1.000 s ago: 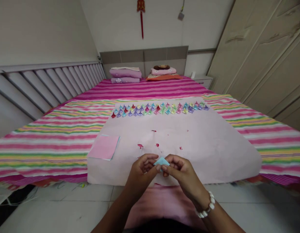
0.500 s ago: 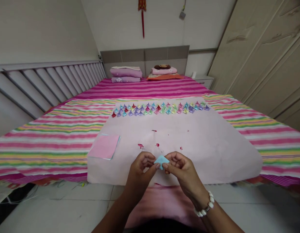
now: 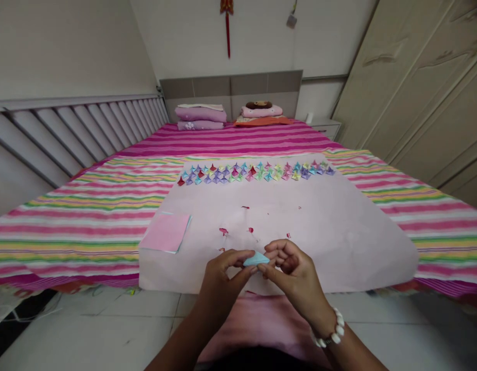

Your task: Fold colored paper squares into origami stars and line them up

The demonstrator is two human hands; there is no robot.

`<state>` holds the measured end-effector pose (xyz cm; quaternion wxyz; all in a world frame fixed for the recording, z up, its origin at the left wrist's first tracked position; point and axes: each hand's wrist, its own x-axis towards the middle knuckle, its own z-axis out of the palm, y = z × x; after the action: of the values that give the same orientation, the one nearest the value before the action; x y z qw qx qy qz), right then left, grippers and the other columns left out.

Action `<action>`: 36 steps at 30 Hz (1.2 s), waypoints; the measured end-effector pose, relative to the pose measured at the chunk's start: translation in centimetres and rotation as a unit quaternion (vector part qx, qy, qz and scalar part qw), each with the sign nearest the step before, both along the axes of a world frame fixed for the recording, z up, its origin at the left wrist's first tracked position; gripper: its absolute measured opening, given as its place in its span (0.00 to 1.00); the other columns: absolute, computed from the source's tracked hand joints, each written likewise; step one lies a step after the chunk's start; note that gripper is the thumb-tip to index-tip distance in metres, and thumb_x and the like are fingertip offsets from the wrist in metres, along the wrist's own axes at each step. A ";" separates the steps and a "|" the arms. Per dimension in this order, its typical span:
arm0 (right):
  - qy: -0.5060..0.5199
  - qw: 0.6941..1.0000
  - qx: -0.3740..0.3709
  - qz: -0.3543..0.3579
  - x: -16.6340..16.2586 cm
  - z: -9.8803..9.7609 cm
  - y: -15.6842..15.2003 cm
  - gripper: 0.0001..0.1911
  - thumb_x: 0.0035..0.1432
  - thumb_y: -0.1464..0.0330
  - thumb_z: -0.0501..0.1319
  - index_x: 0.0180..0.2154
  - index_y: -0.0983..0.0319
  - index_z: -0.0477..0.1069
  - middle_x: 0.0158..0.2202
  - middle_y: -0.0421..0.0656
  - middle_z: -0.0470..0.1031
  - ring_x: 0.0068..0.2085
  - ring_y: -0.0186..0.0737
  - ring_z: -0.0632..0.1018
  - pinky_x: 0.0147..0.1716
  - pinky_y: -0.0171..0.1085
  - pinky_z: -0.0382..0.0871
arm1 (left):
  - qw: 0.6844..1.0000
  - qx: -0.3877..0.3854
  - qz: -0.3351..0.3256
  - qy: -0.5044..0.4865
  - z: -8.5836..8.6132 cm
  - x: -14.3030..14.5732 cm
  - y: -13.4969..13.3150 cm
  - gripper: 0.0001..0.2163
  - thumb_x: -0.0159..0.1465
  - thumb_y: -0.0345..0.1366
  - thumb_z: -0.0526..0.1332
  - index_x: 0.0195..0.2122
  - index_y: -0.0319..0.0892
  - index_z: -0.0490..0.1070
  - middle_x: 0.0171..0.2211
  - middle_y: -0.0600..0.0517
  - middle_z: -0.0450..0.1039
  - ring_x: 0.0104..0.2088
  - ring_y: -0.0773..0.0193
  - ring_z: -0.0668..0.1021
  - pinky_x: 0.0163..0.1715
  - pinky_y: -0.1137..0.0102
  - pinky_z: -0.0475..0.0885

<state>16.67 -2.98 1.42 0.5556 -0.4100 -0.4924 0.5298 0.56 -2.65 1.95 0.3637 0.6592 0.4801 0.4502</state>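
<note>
A small folded piece of light-blue origami paper (image 3: 255, 259) is held between both hands above the near edge of a pale pink sheet (image 3: 323, 232). My left hand (image 3: 226, 273) pinches its left side between thumb and forefinger. My right hand (image 3: 294, 270), with a white beaded bracelet at the wrist, has its thumb on the paper's lower right edge and its fingers curled behind. Rows of small folded paper pieces (image 3: 234, 172) in several colours stand along the sheet's far side. A stack of square papers (image 3: 166, 232), pink on top, lies at the left.
Small red marks or scraps (image 3: 251, 230) dot the sheet's middle. Under the sheet is a bed with a striped cover (image 3: 87, 216). Folded bedding (image 3: 201, 114) sits by the headboard (image 3: 211, 88). A white slatted rail (image 3: 80, 123) runs along the left, a wardrobe (image 3: 427, 93) at right.
The light-blue paper has been tilted, from an upright diamond to a flatter, narrower shape. My left forefinger has come over its upper left edge, and my right fingers have lifted slightly off its top.
</note>
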 end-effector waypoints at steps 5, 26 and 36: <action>-0.096 0.993 0.067 -0.023 -0.1 -0.2 -0.2 0.10 0.50 0.69 0.67 0.37 0.59 0.72 0.26 0.38 0.71 0.28 0.36 0.72 0.31 0.37 0.69 | 1.000 -0.009 0.004 0.025 0.5 0.1 -0.1 0.05 0.55 0.30 0.65 0.33 0.46 0.78 0.30 0.54 0.79 0.31 0.64 0.75 0.35 0.69 0.71; -0.171 0.977 0.088 0.089 1.1 0.5 0.9 0.07 0.57 0.65 0.61 0.30 0.60 0.75 0.29 0.41 0.69 0.31 0.37 0.69 0.32 0.36 0.63 | 0.986 0.005 -0.092 0.137 0.7 -0.7 0.4 0.09 0.63 0.37 0.56 0.30 0.43 0.74 0.28 0.52 0.74 0.30 0.63 0.74 0.34 0.70 0.65; -0.077 0.989 -0.048 0.119 1.2 -0.2 1.8 0.14 0.50 0.60 0.65 0.22 0.61 0.67 0.20 0.35 0.63 0.23 0.31 0.62 0.24 0.33 0.55 | 0.981 -0.145 -0.120 -0.044 -0.6 -0.3 1.4 0.12 0.58 0.41 0.61 0.21 0.40 0.68 0.19 0.56 0.65 0.23 0.68 0.66 0.26 0.73 0.60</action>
<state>17.84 -1.23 1.21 0.4288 -0.4139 -0.5530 0.5822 0.23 -1.21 1.36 0.5277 0.6318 0.4412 0.3574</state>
